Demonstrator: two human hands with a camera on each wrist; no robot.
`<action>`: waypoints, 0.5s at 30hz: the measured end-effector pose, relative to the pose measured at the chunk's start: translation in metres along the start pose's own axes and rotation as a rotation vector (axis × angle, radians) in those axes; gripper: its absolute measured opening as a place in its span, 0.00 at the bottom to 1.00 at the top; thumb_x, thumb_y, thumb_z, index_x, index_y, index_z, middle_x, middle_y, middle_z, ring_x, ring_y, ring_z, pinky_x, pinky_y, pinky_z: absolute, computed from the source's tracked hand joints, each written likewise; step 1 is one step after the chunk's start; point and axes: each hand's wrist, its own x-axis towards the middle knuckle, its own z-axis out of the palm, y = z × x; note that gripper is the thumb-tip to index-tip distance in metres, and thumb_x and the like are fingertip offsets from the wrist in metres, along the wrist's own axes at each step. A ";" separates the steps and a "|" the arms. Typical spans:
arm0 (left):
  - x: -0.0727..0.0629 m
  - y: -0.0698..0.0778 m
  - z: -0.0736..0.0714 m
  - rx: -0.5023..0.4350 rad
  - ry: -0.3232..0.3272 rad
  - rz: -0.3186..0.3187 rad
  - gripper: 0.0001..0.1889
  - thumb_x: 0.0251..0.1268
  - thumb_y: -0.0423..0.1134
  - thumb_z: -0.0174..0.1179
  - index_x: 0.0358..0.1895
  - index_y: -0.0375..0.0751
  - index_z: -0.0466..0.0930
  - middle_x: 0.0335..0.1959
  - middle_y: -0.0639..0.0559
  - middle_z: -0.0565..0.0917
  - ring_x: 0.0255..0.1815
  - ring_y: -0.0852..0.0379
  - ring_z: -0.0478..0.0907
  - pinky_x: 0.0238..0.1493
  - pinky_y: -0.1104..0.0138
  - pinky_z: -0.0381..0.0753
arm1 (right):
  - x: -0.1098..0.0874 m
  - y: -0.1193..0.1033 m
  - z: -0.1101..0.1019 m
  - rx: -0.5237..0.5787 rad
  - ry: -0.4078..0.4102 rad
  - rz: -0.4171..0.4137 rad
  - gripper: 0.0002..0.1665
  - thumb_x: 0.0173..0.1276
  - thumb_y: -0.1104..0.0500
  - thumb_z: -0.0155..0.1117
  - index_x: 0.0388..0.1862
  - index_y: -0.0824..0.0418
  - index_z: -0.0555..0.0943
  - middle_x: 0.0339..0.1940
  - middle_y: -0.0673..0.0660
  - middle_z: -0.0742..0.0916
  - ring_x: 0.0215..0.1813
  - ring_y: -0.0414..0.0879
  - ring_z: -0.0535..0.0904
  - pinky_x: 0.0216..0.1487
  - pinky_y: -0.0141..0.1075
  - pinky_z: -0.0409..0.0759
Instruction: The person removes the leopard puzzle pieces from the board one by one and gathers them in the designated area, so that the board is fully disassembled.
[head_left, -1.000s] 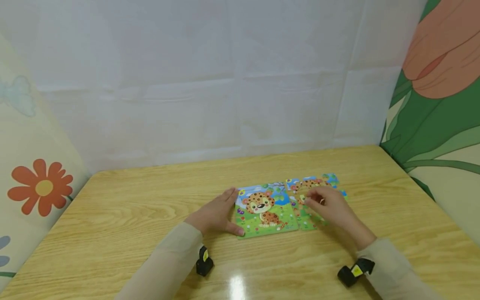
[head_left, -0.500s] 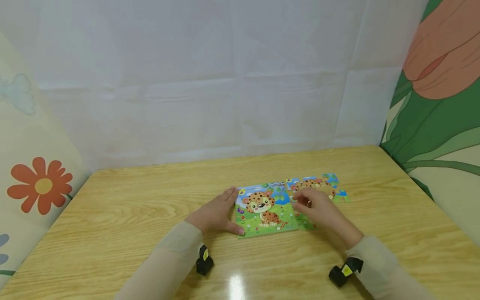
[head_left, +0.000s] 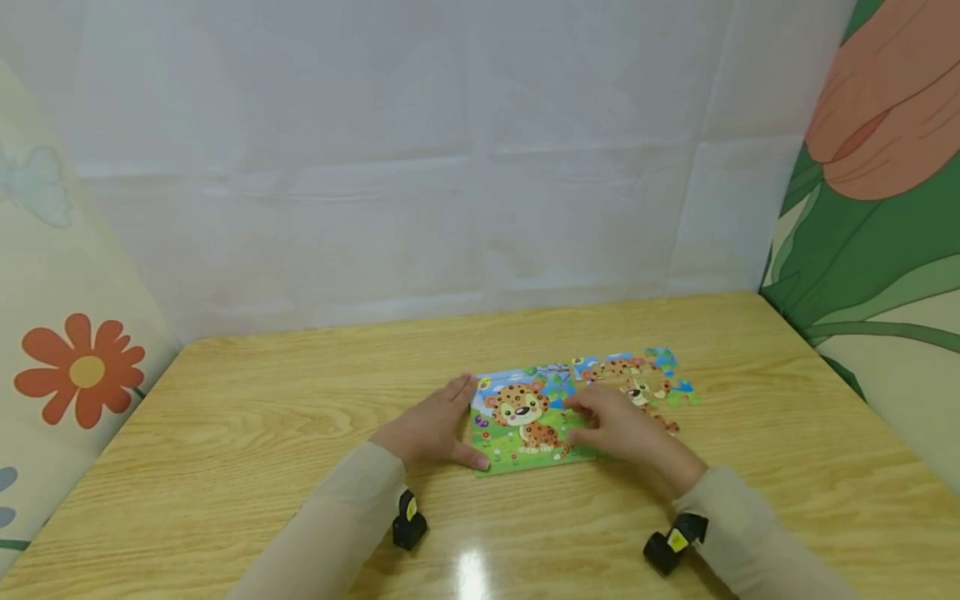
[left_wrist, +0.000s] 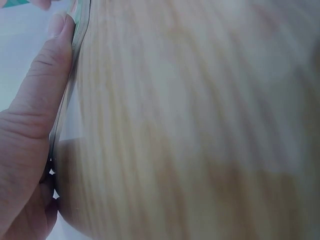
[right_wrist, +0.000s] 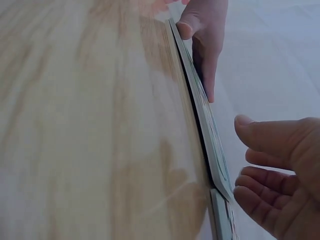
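Observation:
A square picture board (head_left: 517,450) showing a spotted leopard cub lies flat on the wooden table. My left hand (head_left: 431,429) rests along its left side, thumb on the near left corner and fingers straight towards the far one. In the left wrist view, the left thumb (left_wrist: 42,80) touches the board's edge. Over the board's right part hovers my right hand (head_left: 626,429), fingers loosely bent. The right wrist view shows a gap between right thumb and fingers (right_wrist: 265,195), holding nothing. Jigsaw pieces (head_left: 618,367) with the same leopard picture lie right of the board, partly hidden by this hand.
Several jigsaw pieces, including a blue-green one (head_left: 682,392), lie loosely together on the wooden table (head_left: 300,400). White cloth (head_left: 375,167) hangs behind the table, and painted panels (head_left: 885,250) flank both sides. Each wrist carries a small black camera (head_left: 408,521).
My right hand has moved left from above the jigsaw pieces to over the board's right part, uncovering more pieces. The left hand and the board have stayed put.

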 end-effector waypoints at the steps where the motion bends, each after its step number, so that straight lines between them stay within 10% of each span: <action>1: 0.000 0.000 0.000 -0.001 -0.001 -0.001 0.65 0.36 0.65 0.69 0.72 0.33 0.42 0.74 0.39 0.44 0.75 0.45 0.41 0.74 0.56 0.45 | 0.000 -0.001 0.000 -0.018 -0.007 -0.006 0.26 0.57 0.56 0.68 0.52 0.68 0.77 0.35 0.53 0.78 0.36 0.42 0.71 0.36 0.29 0.74; 15: 0.000 0.000 0.000 -0.002 0.000 0.001 0.65 0.36 0.65 0.68 0.72 0.33 0.42 0.74 0.39 0.43 0.75 0.45 0.41 0.74 0.56 0.45 | 0.010 -0.010 0.008 -0.112 -0.084 0.131 0.30 0.53 0.54 0.71 0.54 0.65 0.77 0.40 0.51 0.77 0.41 0.43 0.72 0.44 0.38 0.76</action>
